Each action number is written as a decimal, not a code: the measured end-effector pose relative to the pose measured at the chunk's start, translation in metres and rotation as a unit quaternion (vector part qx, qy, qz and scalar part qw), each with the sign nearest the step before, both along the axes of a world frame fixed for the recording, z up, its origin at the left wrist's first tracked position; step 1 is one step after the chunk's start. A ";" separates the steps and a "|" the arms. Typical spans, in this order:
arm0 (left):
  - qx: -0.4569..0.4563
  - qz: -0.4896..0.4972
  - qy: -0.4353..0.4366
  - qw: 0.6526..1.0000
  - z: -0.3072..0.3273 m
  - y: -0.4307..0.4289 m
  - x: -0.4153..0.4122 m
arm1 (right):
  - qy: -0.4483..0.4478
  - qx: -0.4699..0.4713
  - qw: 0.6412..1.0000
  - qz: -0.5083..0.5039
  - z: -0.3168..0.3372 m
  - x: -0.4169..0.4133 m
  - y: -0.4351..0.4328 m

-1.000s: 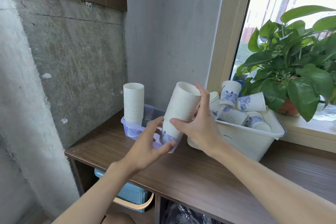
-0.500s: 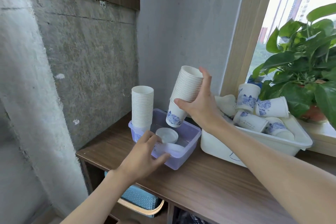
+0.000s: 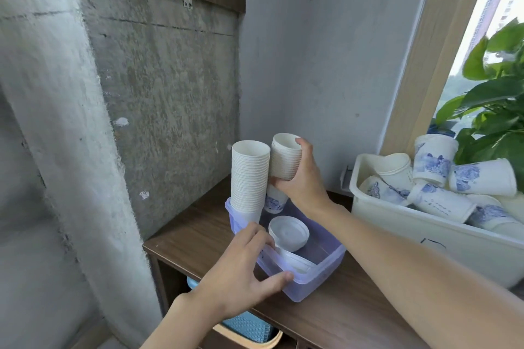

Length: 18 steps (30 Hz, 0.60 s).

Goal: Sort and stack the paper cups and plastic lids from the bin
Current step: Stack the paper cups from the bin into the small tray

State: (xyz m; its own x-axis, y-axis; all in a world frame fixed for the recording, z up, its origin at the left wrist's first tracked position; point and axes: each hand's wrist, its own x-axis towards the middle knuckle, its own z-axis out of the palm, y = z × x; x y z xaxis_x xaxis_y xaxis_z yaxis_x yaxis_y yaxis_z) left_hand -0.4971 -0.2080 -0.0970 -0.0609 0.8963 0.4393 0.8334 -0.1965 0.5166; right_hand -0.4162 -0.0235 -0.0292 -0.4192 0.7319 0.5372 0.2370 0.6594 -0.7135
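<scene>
My right hand (image 3: 300, 178) has carried the small stack of cups (image 3: 285, 157) down and left. Now it hangs just beside the tall stack (image 3: 249, 178) that stands in the purple tub (image 3: 320, 272). My fingers are curled round the small stack. I cannot tell if its bottom touches the tub floor. My left hand (image 3: 241, 269) grips the tub's near edge. A white lid (image 3: 288, 232) lies inside. More loose cups (image 3: 442, 205) wait in the white bin (image 3: 425, 238). I think I am putting this stack away. Next I should lower it straight, so it stands without bumping its neighbour.
</scene>
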 end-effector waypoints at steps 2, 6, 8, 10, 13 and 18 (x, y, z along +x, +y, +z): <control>-0.004 0.001 0.003 1.000 -0.001 0.000 0.000 | -0.028 -0.007 0.999 0.022 -0.007 -0.001 0.001; -0.005 0.002 0.004 1.000 -0.001 0.000 0.000 | -0.065 -0.018 0.996 0.052 -0.014 0.000 0.002; -0.007 0.003 0.003 1.000 -0.002 0.001 0.000 | -0.064 -0.042 0.995 0.070 -0.011 0.002 0.004; -0.010 0.005 0.004 1.000 -0.002 0.000 0.000 | -0.069 -0.054 0.993 0.079 -0.009 0.006 0.005; -0.018 0.007 0.005 1.000 0.000 0.000 0.000 | -0.103 -0.066 0.989 0.077 -0.007 0.009 0.007; -0.022 0.040 0.033 0.998 0.008 0.000 0.001 | -0.151 -0.019 0.988 0.017 -0.011 0.030 -0.002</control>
State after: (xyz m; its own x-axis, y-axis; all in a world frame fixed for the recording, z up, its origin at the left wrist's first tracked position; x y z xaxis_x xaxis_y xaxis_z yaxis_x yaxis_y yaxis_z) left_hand -0.4965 -0.2079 -0.0887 -0.1052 0.9084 0.4047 0.8785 -0.1058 0.4659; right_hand -0.3865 -0.0258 -0.0404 -0.5807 0.7322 0.3558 0.4215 0.6444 -0.6380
